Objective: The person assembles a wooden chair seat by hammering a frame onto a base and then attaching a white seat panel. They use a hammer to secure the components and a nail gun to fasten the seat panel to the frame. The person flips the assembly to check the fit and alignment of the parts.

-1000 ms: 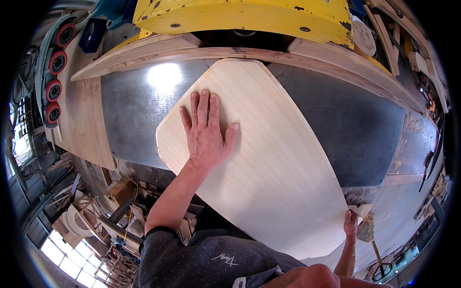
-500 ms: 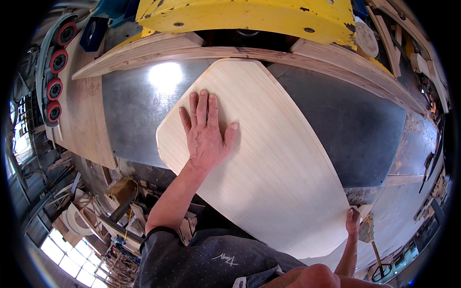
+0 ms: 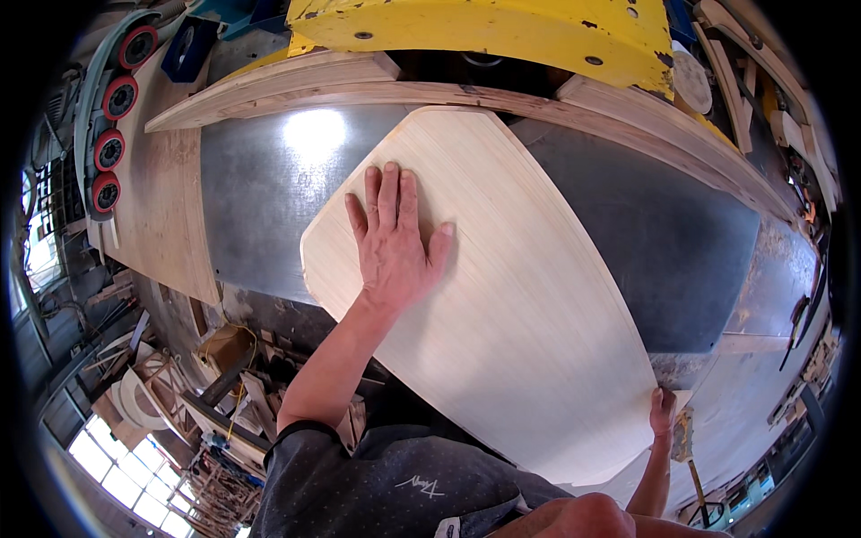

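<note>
Position unchanged since earlier frame: left hand [image 3: 395, 242] flat, fingers spread, on pale wooden panel [image 3: 502, 314] lying on grey metal surface [image 3: 260, 206]; right hand [image 3: 664, 411] grips panel's near corner. Yellow machine housing [image 3: 484, 31] above.

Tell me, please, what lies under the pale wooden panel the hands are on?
The wooden panel rests on a grey metal machine table, visible on both sides. The left hand lies flat on top; the right hand grips its near corner. Whatever is beneath its middle is covered.
</note>
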`<state>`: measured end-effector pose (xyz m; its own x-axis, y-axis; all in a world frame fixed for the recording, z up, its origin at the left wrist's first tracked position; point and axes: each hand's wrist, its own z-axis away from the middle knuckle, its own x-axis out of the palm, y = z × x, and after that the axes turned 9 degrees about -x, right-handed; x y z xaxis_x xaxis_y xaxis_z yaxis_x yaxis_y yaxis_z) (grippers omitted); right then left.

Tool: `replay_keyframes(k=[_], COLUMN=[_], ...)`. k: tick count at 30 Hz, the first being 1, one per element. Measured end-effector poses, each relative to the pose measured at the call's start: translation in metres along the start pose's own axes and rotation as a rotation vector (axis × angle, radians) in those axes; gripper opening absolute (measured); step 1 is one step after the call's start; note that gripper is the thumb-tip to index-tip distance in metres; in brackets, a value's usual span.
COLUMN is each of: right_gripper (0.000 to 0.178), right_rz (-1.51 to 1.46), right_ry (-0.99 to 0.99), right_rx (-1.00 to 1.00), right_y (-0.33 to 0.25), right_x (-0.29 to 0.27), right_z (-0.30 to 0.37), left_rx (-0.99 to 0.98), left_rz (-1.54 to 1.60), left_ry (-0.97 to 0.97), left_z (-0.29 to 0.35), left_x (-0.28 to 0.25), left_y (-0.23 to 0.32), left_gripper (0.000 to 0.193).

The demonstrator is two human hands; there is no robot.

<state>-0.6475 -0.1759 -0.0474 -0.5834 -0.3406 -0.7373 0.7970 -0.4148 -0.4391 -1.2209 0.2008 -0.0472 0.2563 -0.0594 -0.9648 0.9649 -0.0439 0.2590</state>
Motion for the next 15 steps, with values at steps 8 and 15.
replay_keyframes(k=[8,15], right_gripper=[0.06,0.056], right_rz=[-0.089,-0.027], right_ry=[0.014,0.17], right_rx=[-0.005,0.001], right_y=[0.004,0.001], right_x=[-0.018,-0.017], right_z=[-0.02,-0.018], left_rx=[-0.032,-0.052], left_rz=[0.001,-0.014], left_ry=[0.022,0.025], left_z=[0.006,0.007], left_x=[0.002,0.006], left_y=[0.002,0.004], left_gripper=[0.083,0.085])
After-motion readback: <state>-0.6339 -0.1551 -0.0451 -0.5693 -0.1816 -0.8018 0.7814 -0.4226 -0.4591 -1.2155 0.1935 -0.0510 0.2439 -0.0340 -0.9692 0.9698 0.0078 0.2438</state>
